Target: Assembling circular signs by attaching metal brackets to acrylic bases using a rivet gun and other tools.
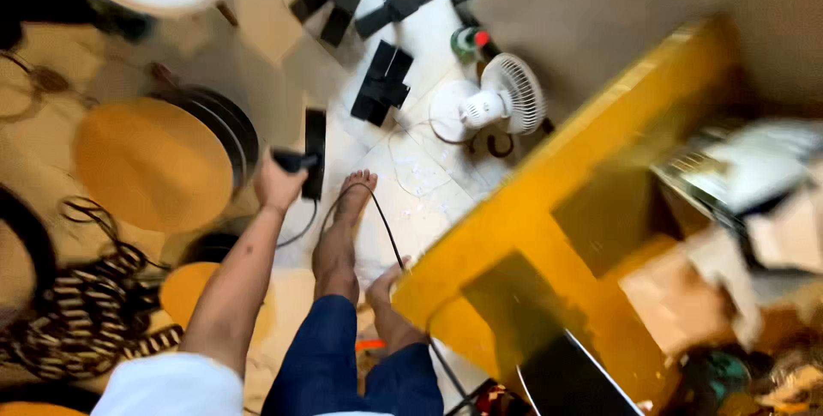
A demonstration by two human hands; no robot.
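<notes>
We see only one of our hands, the left hand [279, 183], stretched out ahead of us over the floor and clenched around a small dark handle-like object [294, 159]; we cannot tell exactly what it is, only that it sticks out to the right of the fist. Our right hand is out of view. Touching or just past that grip, on the side away from us, lies a flat black strip [315, 152] on the white floor [411, 210], its long axis running away from us, nearly in line with our forearm. A thin black cable [387, 240] loops from near the hand across our bare foot [351, 201] and back toward our legs, so it lies between us and whatever we reach next. Farther out along the same line sit more black blocks [383, 83], scattered in small groups and well apart from the hand. To the right of them stands a small white fan [501, 100] with a can-shaped container [470, 41] just behind it. To the left of the hand is a round yellow disc [153, 163] resting on a dark rimmed drum. Close on our right rises the yellow bench [549, 219], blurred, with clutter on it.
</notes>
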